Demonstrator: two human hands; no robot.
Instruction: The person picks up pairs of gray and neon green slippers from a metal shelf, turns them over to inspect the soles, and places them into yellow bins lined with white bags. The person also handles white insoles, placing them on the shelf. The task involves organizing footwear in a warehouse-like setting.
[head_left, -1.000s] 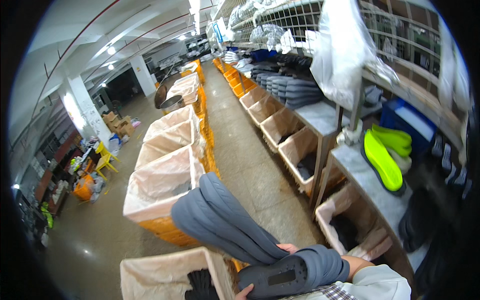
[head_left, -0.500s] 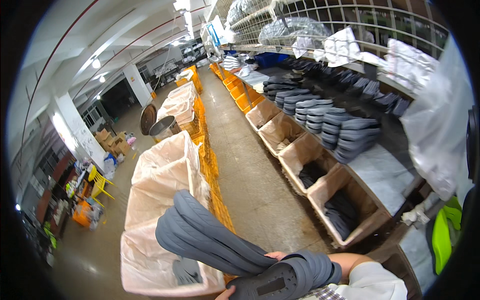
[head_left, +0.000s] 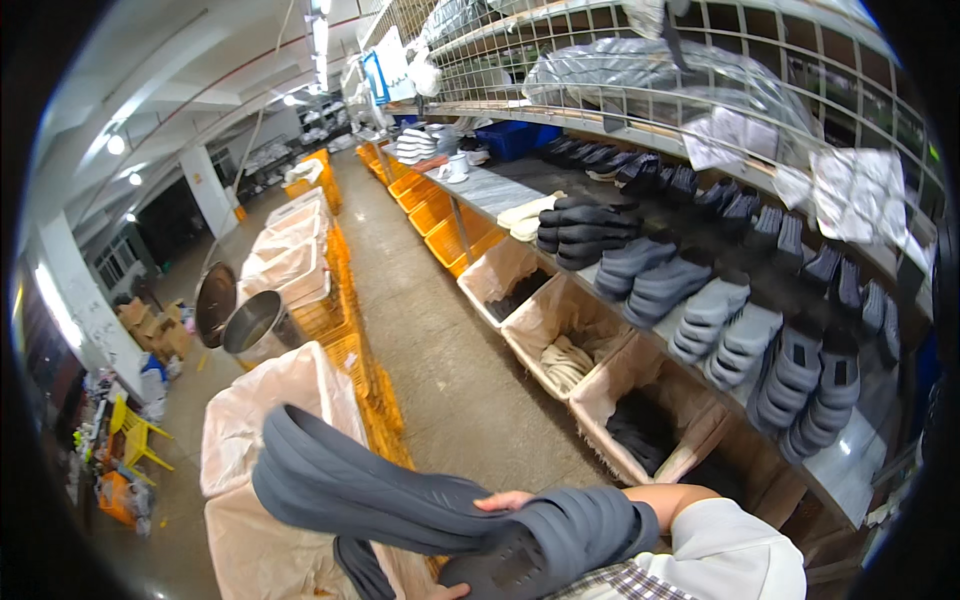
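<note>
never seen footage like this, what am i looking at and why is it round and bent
There is no machine here. A person wears a wide fisheye camera on the head, looking down and ahead, which is why the picture is round and straight edges curve. The sleeve and right hand at the bottom are the wearer's own. That hand lies on a stack of dark grey foam slipper soles, which curve across the lower frame; the left hand is barely visible beneath them, so its grip cannot be judged. Below stand bag-lined bins. On the right runs a long grey shelf with stacked grey and black slippers, and cloth-lined boxes underneath. A concrete aisle runs between.
</note>
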